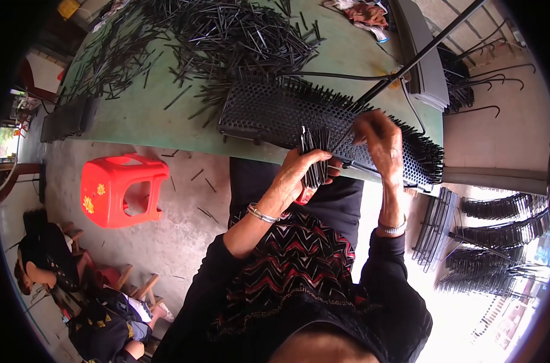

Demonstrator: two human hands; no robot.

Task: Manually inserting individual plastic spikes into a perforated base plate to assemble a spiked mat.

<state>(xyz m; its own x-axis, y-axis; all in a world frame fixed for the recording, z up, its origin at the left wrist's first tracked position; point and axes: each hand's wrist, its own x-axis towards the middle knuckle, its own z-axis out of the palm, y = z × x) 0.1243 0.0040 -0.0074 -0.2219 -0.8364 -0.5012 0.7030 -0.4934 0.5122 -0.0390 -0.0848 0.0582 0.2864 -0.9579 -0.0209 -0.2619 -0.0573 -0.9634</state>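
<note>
My left hand [300,172] is wrapped round an upright bundle of thin black sticks [314,158], just in front of a long black board full of holes [269,109]. Over the board's right half is my right hand [381,142], its fingers bent together and slightly blurred. A thin dark stick seems to slant down from those fingers toward the holes. Many black sticks [423,151] stand in the board's right end and along its far edge. The left part of the board shows bare holes.
A heap of loose black sticks [226,36] covers the far part of the green table [160,130]. A black bar [420,54] slants over the board. Left on the floor stands a red stool [114,190]. Black racks [499,230] are at right; people [51,260] sit lower left.
</note>
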